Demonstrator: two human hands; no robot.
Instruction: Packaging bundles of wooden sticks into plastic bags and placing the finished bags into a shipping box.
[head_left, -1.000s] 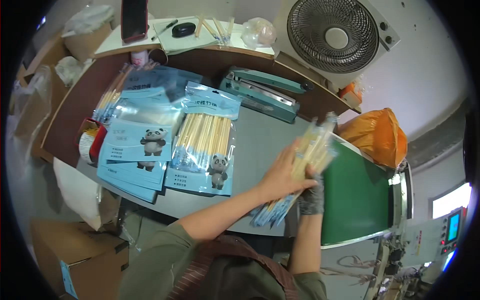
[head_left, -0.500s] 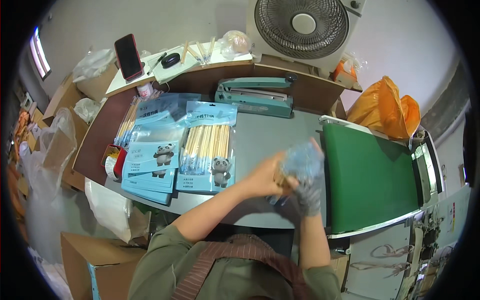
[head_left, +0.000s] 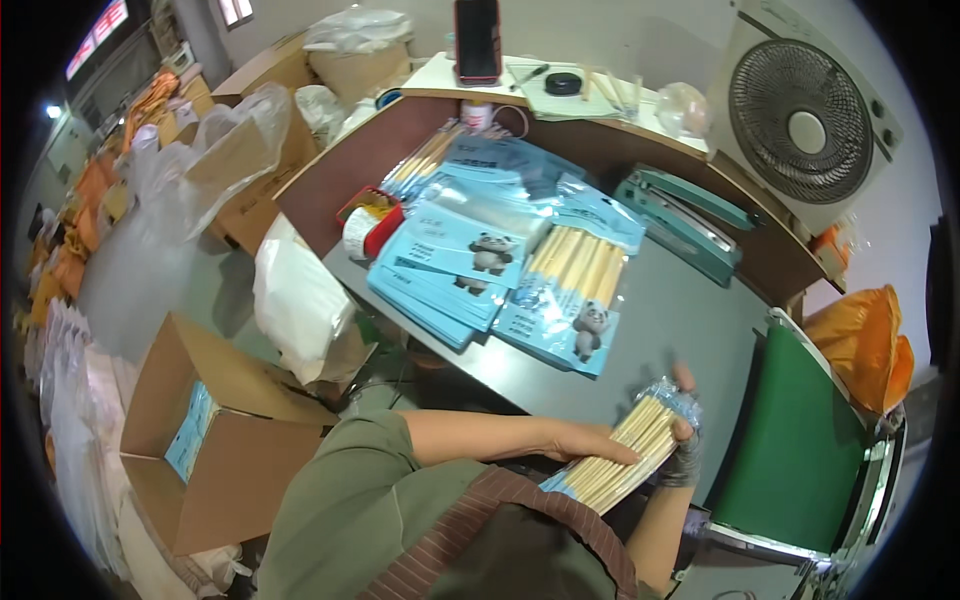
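Note:
Between my two hands, at the table's near edge, is a bundle of chopsticks in clear and blue wrappers, slanting from lower left to upper right. My left hand grips it from the left side, fingers laid across the sticks. My right hand, in a grey glove with bare fingertips, is closed around its right upper end. Beyond them on the table lies a blue-and-clear pack of chopsticks with a panda print. A stack of flat blue panda bags sits to its left.
A green heat sealer stands at the back of the grey table. To the right is a green conveyor belt. An open cardboard box stands at lower left. A red tape holder and a fan are also around.
The view has swung left, bringing the cardboard box fully into sight. Both hands have come down and closer to me with the bundle, which now lies lengthwise between them.

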